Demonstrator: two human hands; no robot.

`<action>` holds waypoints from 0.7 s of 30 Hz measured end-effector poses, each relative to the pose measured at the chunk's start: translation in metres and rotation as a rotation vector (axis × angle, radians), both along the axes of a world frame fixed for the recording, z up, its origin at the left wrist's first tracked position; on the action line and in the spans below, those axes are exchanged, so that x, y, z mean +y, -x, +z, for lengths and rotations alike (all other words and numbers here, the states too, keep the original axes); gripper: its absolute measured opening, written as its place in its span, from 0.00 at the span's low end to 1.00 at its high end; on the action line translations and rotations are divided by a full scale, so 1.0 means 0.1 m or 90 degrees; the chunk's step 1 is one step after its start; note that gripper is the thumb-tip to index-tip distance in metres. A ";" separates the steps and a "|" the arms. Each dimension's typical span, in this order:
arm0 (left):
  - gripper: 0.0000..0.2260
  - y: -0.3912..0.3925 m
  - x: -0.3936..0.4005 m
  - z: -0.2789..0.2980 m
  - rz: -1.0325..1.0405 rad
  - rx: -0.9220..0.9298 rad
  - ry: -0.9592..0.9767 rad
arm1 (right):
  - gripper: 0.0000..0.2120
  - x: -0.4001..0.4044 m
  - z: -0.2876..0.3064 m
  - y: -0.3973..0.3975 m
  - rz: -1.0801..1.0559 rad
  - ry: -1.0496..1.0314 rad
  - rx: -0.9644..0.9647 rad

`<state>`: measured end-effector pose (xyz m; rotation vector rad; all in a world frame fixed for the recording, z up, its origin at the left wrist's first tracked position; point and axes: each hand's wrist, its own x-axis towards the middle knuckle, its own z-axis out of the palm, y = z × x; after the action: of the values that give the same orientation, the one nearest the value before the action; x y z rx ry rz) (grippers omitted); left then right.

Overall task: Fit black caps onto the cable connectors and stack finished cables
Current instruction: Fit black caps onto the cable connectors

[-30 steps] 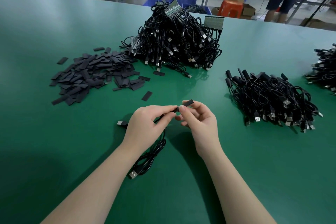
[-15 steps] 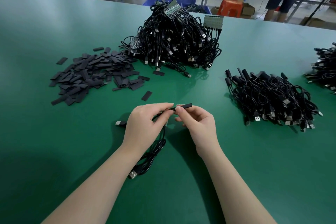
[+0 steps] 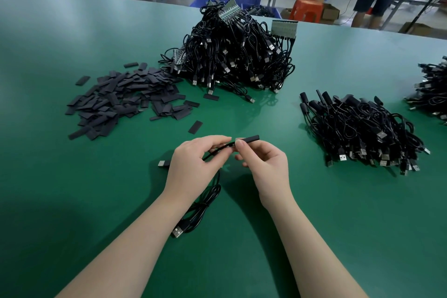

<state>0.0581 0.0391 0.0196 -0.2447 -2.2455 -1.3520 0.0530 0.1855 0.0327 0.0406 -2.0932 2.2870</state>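
Note:
My left hand [image 3: 193, 164] pinches the end of a black cable [image 3: 205, 203] just above the green table [image 3: 338, 225]. The rest of that cable loops down under my wrist, and its USB plug [image 3: 177, 232] lies on the table. My right hand [image 3: 263, 167] pinches a black cap [image 3: 249, 139] that sits over the cable's connector end and points right. The two sets of fingertips almost meet.
Several loose black caps [image 3: 125, 99] lie spread at the left, one single cap [image 3: 195, 126] nearer my hands. A tall heap of uncapped cables [image 3: 237, 53] stands at the back centre. A stack of capped cables [image 3: 362, 130] lies right, another heap [image 3: 433, 89] at the far right edge.
The cap in my right hand has turned from tilted to level and slid onto the cable end. Both hands have stayed in the same spot.

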 end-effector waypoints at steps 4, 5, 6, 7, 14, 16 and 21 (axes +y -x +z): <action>0.05 -0.01 -0.01 0.00 0.011 0.021 0.017 | 0.10 -0.01 0.00 -0.01 -0.006 0.000 0.000; 0.05 -0.01 -0.01 0.00 0.012 0.028 0.026 | 0.10 -0.01 -0.01 -0.01 -0.008 -0.001 0.002; 0.05 -0.01 -0.01 0.00 0.014 0.037 0.035 | 0.10 -0.01 -0.01 -0.01 -0.008 -0.001 0.004; 0.05 -0.01 -0.01 0.00 0.018 0.047 0.044 | 0.10 -0.01 0.00 -0.01 -0.004 0.001 0.007; 0.05 0.00 -0.03 -0.02 0.041 0.099 0.086 | 0.09 -0.01 -0.01 -0.01 0.028 0.012 -0.001; 0.05 0.00 -0.04 -0.02 0.042 0.099 0.091 | 0.08 -0.01 -0.01 -0.01 0.033 0.024 -0.002; 0.06 0.00 -0.03 -0.01 0.035 0.101 0.094 | 0.08 -0.02 0.00 -0.01 0.026 0.042 0.015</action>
<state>0.0580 0.0364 0.0190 -0.3273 -2.2036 -1.1000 0.0543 0.1836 0.0327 0.1094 -2.0221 2.3657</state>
